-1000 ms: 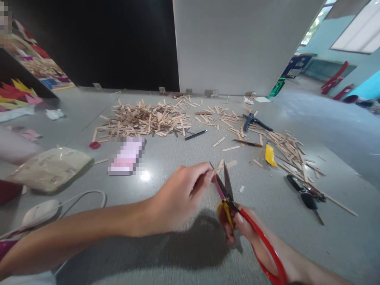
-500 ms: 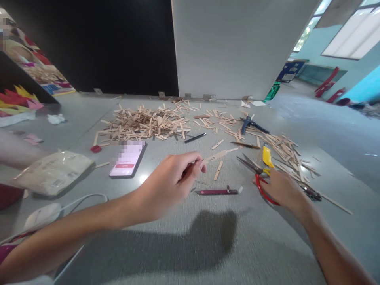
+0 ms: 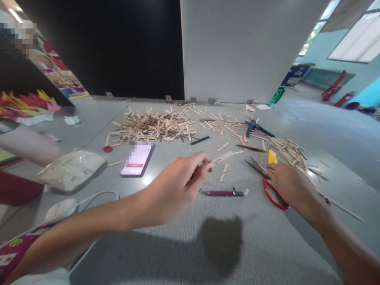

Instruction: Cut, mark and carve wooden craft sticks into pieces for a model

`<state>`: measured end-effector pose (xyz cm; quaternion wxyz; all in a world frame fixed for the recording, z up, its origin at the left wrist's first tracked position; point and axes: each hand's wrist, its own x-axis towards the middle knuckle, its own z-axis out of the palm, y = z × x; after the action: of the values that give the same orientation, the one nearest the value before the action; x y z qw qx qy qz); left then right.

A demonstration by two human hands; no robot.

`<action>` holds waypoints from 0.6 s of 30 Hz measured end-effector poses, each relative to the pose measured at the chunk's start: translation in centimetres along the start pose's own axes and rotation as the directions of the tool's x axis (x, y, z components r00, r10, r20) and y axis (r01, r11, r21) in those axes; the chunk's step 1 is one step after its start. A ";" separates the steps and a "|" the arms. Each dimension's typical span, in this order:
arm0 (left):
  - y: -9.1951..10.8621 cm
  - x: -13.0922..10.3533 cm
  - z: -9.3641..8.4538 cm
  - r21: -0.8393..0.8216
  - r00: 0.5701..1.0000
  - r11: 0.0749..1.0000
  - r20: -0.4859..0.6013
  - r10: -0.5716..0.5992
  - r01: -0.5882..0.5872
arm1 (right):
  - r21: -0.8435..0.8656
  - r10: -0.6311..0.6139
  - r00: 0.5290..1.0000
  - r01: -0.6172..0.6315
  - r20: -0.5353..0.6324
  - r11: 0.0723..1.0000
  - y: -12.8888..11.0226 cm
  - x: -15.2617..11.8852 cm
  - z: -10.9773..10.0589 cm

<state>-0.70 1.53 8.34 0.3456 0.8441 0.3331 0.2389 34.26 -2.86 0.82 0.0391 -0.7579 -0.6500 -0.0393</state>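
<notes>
My left hand (image 3: 190,178) is closed in a pinch on a thin pale wooden stick piece (image 3: 222,158) with a small cutout, raised over the table and pointing right. Beneath and behind it lie two short sticks with cutouts, one of them a loose stick (image 3: 224,173). My right hand (image 3: 289,182) is low at the right, fingers bent down beside the red-handled scissors (image 3: 276,198), whose blades lie apart. It partly covers a yellow tool (image 3: 272,156). What its fingertips grip is hidden. A dark red craft knife (image 3: 225,193) lies between the hands.
A large heap of wooden sticks (image 3: 160,123) lies at the back, with more scattered right. Around it are a phone (image 3: 138,160), a pen (image 3: 201,140), blue-handled cutters (image 3: 257,128), a brown-yellow pencil-like tool (image 3: 251,148), a plastic packet (image 3: 73,170) and a white mouse (image 3: 61,209).
The view has shifted slightly, so things sit further right. My right hand has moved a little forward over the yellow tool, and its thumb has left the red loop. My left hand keeps its stick.
</notes>
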 end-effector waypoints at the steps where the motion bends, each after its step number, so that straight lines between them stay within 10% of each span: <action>1: -0.1 0.0 0.0 -0.004 1.000 1.000 -0.011 -0.005 0.005 | -0.002 -0.042 0.999 0.042 0.021 0.999 -0.6 0.8 0.2; 11: -0.7 1.0 0.2 -0.078 0.995 0.992 -0.001 -0.100 0.099 | 0.057 -0.400 0.915 0.397 0.058 0.916 -6.6 12.2 2.7; 18: -1.1 1.3 0.4 -0.142 0.991 0.981 0.031 -0.132 0.135 | 0.110 -0.413 0.909 0.406 0.051 0.907 -7.6 12.8 3.6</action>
<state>-0.02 2.87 7.45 0.4242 0.7952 0.3674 0.2295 28.69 11.27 -1.29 0.0432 -0.6026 -0.7968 0.0127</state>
